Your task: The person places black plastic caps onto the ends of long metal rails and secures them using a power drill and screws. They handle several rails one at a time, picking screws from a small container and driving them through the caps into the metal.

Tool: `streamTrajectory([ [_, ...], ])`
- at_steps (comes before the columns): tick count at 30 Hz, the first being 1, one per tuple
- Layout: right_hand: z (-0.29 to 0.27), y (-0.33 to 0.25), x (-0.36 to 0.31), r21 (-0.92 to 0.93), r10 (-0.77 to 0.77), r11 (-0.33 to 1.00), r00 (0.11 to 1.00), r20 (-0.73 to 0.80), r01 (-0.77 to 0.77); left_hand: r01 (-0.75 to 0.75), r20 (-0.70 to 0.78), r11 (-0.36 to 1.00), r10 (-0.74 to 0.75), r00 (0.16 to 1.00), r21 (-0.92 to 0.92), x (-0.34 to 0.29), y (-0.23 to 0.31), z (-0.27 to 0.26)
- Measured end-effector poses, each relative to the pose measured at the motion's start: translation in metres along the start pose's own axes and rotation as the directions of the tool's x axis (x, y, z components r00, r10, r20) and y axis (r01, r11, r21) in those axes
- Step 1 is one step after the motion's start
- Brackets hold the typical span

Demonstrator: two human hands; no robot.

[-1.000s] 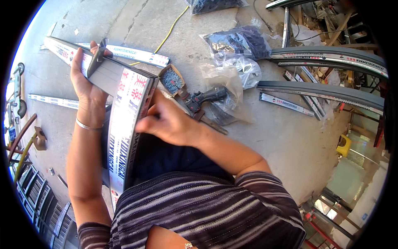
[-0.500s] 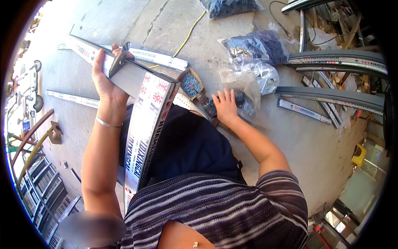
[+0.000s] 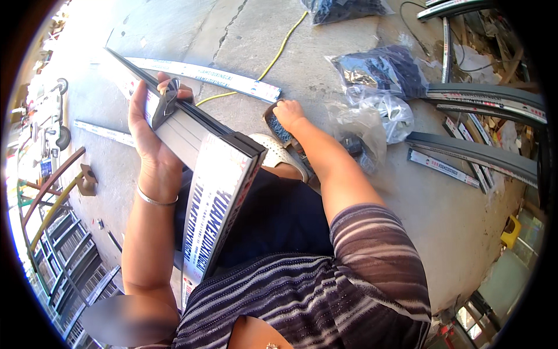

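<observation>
My left hand (image 3: 152,136) grips a corner-joined frame of grey metal profiles wrapped in white printed film (image 3: 215,198), with its fingers over a dark metal bracket (image 3: 164,104) on the upper bar. The frame's other bar runs down across my lap. My right hand (image 3: 288,113) reaches forward into a small open box of screws (image 3: 276,125) on the concrete floor, its fingers curled in the box; I cannot tell whether it holds a screw. A power drill (image 3: 351,145) lies partly hidden behind my right forearm.
Clear plastic bags of dark hardware (image 3: 381,70) lie ahead on the right, another bag (image 3: 343,9) further off. Curved grey profiles (image 3: 482,96) lie at the right. A film-wrapped bar (image 3: 203,74) and a yellow cable (image 3: 279,49) cross the floor ahead. Metal racks (image 3: 64,244) stand at the left.
My right hand has left the drill and moved left into the screw box. The frame has tilted slightly in my left hand.
</observation>
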State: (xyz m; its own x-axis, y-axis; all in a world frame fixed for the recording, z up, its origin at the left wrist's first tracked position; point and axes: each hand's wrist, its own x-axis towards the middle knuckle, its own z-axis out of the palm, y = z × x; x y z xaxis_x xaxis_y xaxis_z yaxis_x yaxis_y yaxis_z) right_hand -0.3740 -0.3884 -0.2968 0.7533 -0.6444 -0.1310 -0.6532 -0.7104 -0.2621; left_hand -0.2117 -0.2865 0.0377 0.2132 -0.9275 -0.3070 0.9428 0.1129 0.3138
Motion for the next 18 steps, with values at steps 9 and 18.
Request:
streamTrajectory([
  [9,0.012,0.024,0.011,0.148,0.021,0.989,0.999,0.041,-0.027,0.021,0.057,0.999,-0.018,0.998,-0.040,0.001,0.000,0.003],
  [18,-0.004,0.038,-0.001,0.739,0.388,0.623,0.921,-0.008,-0.256,0.016,0.056,1.000,-0.015,0.998,-0.011,0.003,0.001,0.000],
])
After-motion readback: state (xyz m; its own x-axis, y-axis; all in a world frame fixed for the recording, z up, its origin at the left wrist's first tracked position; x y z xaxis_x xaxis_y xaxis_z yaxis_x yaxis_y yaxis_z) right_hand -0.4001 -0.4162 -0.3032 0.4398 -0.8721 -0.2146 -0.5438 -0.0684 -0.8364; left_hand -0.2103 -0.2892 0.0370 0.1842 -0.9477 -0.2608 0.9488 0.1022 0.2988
